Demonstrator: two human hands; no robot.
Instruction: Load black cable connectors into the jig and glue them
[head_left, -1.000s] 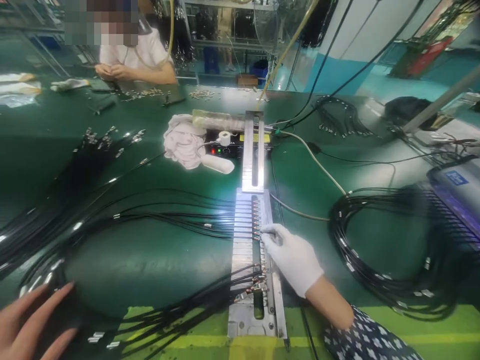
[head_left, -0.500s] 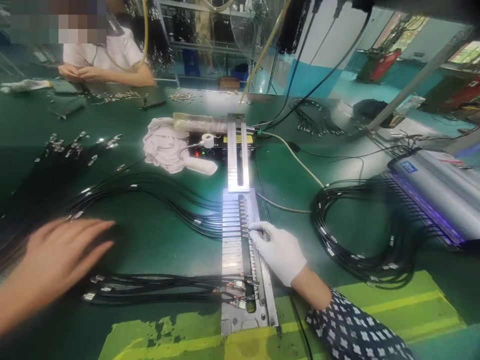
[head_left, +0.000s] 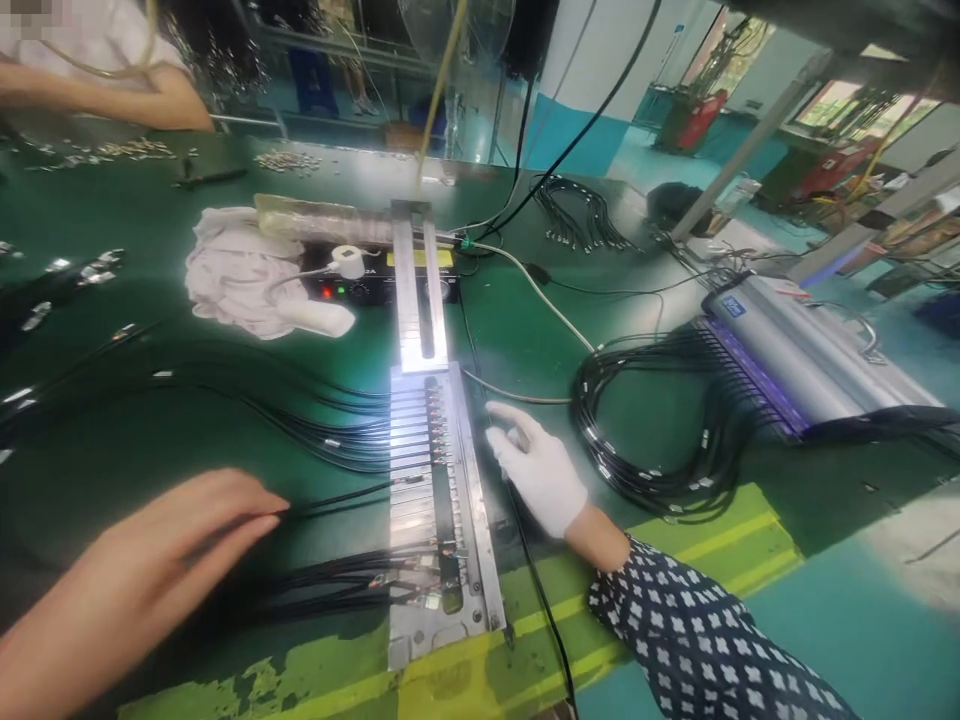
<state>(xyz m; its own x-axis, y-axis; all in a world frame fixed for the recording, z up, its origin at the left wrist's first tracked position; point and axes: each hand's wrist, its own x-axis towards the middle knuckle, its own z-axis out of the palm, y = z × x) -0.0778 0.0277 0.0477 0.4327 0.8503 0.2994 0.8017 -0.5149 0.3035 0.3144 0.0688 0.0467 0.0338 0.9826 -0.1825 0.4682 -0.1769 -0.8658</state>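
My bare left hand (head_left: 199, 545) pinches a thin black cable (head_left: 341, 498), whose tip lies over the slotted side of the metal fixture (head_left: 409, 640). In the fixture's upper slots sits a row of black cables (head_left: 345, 455), their small connector ends lined up along the dark groove. A lower bundle of black cables (head_left: 322, 590) rests across the fixture's near part, its ends bearing metal connectors. Just right of the fixture hovers my right hand (head_left: 536, 465) in a white glove, apart from it, fingers loosely curled with thumb and forefinger apart and nothing visible between them.
Beyond the fixture lie a white cloth (head_left: 232, 275) and a black box (head_left: 360, 288) with lit lamps. A coil of black cables (head_left: 592, 440) runs to a silver device (head_left: 817, 340) on the right. Across the table a person's arm (head_left: 112, 100) shows. Yellow tape (head_left: 675, 545) marks the near edge.
My left hand has gone from open to pinching a cable and brought it to the fixture. My right hand has come away from the connector row. The view has shifted right.
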